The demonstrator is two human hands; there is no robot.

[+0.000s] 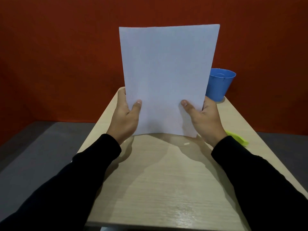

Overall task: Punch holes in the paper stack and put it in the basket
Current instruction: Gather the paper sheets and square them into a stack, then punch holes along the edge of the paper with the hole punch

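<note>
A white paper stack (166,72) stands upright above the middle of the wooden table (158,189), its lower edge close to the tabletop. My left hand (125,117) grips its lower left edge, thumb on the front. My right hand (205,117) grips the lower right edge the same way. A blue basket (220,84) stands at the table's far right corner, partly hidden behind the paper. A lime-green hole punch (238,138) lies on the table to the right, mostly hidden behind my right wrist.
A red wall (58,64) rises right behind the table. Grey floor (33,155) lies on both sides. A small white speck (186,143) sits on the tabletop under the paper.
</note>
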